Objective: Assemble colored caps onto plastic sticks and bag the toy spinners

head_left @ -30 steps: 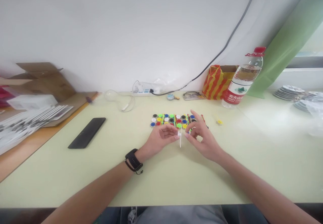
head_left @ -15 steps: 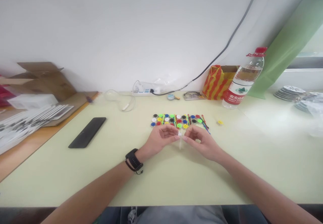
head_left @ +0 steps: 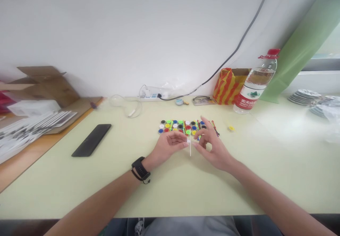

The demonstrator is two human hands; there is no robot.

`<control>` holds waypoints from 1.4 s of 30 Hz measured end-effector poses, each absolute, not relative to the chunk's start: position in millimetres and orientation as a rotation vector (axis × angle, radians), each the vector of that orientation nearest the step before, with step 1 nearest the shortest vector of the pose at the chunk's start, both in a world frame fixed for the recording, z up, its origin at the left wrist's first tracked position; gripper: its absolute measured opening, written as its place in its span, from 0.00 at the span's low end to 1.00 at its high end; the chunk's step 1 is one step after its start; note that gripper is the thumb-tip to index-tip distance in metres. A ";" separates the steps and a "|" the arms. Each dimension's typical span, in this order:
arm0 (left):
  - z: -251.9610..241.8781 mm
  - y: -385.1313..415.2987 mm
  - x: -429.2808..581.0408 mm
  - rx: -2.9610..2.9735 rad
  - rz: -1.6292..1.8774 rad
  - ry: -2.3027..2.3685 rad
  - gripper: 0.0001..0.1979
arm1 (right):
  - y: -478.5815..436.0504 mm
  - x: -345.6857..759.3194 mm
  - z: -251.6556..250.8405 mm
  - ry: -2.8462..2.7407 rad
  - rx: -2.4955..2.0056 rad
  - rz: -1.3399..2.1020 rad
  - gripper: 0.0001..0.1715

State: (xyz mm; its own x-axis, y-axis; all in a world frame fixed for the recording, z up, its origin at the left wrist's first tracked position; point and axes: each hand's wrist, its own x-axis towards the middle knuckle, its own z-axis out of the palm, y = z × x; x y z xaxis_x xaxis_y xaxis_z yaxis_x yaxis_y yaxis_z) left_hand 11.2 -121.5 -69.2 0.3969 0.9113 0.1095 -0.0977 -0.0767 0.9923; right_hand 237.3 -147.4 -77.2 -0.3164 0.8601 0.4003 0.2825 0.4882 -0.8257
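Observation:
My left hand, with a black watch on the wrist, pinches the top of a thin white stick that hangs down just above the pale green table. My right hand is right beside it with its fingers spread and raised, thumb and forefinger near the stick's top. Just behind both hands lies a block of small coloured round caps in rows, with coloured sticks among them. One yellow cap lies apart to the right.
A black phone lies to the left. A water bottle, a striped orange bag, glasses and a power strip line the wall. Cardboard and papers are at far left, stacked discs at far right.
My right hand's fingers, curled in against the stick half a second ago, have spread open and lifted. The left hand has kept its pinch in the same place.

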 end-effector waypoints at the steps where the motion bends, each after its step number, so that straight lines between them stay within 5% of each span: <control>1: -69.4 -121.6 11.1 1.388 1.000 0.796 0.15 | -147.8 237.2 -77.6 -1.830 -0.950 0.798 0.46; 6: -68.5 -122.5 11.5 1.391 0.998 0.798 0.15 | -146.4 240.0 -73.8 -1.843 -0.969 0.854 0.18; 9: -66.9 -123.3 11.9 1.392 0.999 0.813 0.15 | -143.6 242.0 -71.0 -1.881 -1.038 0.958 0.33; 20: -68.9 -123.0 11.6 1.409 0.979 0.779 0.14 | -144.9 234.5 -67.3 -1.778 -0.961 1.059 0.10; 36: -68.4 -123.8 13.3 1.483 0.889 0.824 0.18 | -146.7 232.5 -72.8 -2.096 -1.033 0.836 0.15; 42: -74.2 -122.3 14.4 1.454 0.828 0.937 0.18 | -121.5 267.2 -67.0 -1.992 -1.215 0.441 0.15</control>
State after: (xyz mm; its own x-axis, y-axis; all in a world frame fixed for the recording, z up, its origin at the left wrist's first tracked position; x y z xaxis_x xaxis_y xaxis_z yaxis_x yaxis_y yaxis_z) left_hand 14.4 -122.3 -74.2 0.4304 0.9024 -0.0208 0.0905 -0.0202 0.9957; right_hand 267.2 -121.5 -67.0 -0.2694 0.8672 0.4188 0.6094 0.4902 -0.6232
